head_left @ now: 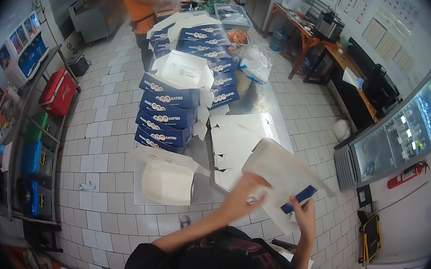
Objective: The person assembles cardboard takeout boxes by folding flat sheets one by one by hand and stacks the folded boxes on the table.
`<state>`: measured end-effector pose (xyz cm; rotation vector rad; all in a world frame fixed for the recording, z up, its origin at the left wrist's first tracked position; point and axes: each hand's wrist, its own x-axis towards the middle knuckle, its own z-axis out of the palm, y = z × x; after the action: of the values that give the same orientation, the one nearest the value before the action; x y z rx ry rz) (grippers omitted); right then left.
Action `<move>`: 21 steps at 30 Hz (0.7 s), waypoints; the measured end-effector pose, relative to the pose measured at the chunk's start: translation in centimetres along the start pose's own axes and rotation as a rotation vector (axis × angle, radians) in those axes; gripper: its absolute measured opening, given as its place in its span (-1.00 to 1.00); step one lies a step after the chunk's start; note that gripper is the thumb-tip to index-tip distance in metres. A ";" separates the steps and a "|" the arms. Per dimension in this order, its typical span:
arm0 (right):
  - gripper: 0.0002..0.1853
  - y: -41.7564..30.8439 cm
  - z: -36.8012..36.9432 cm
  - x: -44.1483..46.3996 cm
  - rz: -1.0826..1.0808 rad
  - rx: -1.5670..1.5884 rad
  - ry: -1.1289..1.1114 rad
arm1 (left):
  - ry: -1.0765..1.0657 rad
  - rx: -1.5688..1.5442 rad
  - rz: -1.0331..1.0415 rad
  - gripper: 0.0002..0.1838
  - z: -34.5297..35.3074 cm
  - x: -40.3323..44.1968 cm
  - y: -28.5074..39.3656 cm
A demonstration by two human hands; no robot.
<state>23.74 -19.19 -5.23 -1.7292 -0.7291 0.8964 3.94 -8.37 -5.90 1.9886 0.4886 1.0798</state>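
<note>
A partly folded white carton point(277, 167) with a dark blue flap is held up over the near right corner of the metal table. My right hand point(304, 214) pinches it by the blue flap. Against its left side is my left hand point(250, 189), blurred, its fingers partly hidden by the card. Flat white cartons point(241, 132) lie in a pile just behind. An open folded box point(168, 181) sits at the near left corner, its white inside showing. Beyond it, blue printed boxes point(164, 119) are stacked in leaning columns.
At the table's far end stands a person in orange point(139, 6). Plastic bags point(255, 64) and a clear tub point(232, 14) are on the table's right side. A red cooler point(57, 92) sits on the left shelving; a glass-door fridge point(399, 133) is at right.
</note>
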 end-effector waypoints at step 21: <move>-0.52 -6.4 2.4 -4.3 -0.948 -0.593 0.150 | -0.111 -1.373 -0.798 -0.42 3.1 4.8 1.8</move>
<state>19.03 -19.56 1.37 -1.6050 -1.6234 -0.1242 9.10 -7.76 -2.99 0.5223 0.2740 0.4811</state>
